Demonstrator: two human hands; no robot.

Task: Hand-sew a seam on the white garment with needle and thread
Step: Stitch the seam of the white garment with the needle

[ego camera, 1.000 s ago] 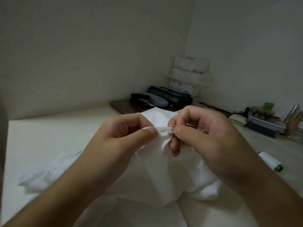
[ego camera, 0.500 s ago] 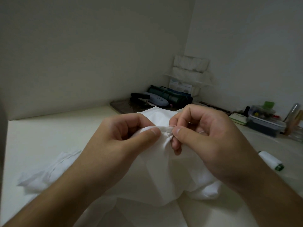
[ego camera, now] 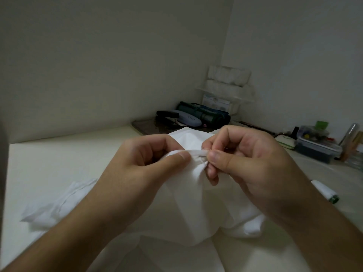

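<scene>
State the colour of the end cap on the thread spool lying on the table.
Green, on the thread spool in the head view.

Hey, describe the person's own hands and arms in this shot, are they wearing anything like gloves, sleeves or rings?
Both the left hand and the right hand are bare: no gloves, and no rings show on the visible fingers. The forearms are bare too, with no sleeve, watch or bracelet in view up to the frame edge. The fingernails look short and unpainted.
</scene>
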